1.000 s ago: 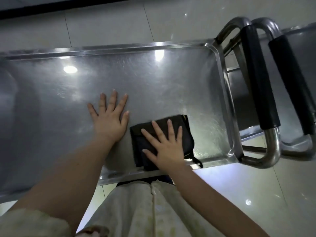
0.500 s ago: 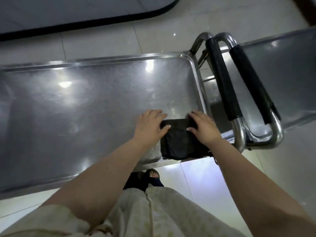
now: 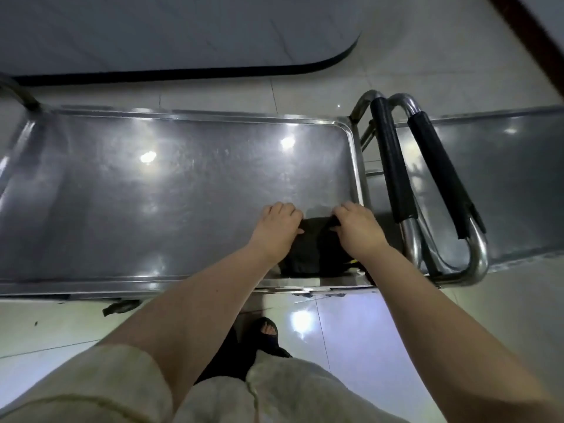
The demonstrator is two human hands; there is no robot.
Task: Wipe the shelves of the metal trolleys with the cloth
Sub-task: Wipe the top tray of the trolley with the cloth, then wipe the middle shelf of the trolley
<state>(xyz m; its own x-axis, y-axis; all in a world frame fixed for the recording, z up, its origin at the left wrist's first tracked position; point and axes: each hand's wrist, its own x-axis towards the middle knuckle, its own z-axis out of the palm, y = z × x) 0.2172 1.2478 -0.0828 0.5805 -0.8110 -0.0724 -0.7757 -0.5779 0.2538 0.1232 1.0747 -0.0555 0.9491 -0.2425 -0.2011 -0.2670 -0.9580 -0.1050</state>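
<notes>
A dark folded cloth (image 3: 311, 248) lies on the top shelf of a steel trolley (image 3: 171, 190), near the shelf's front right corner. My left hand (image 3: 276, 228) grips the cloth's left edge with curled fingers. My right hand (image 3: 357, 228) grips its right edge the same way. Both hands cover the cloth's far corners. A second steel trolley (image 3: 512, 184) stands to the right, its shelf bare.
Two tubular handles with black foam grips (image 3: 393, 166) stand between the two trolleys. A grey table top with a dark rim (image 3: 305, 70) lies beyond the first trolley. Shiny floor tiles and my sandalled foot (image 3: 268, 331) are below.
One second ago both hands lay flat, the right one on the cloth. Both hands now curl round the cloth's edges. The camera view has pulled back and the trolley appears further away.
</notes>
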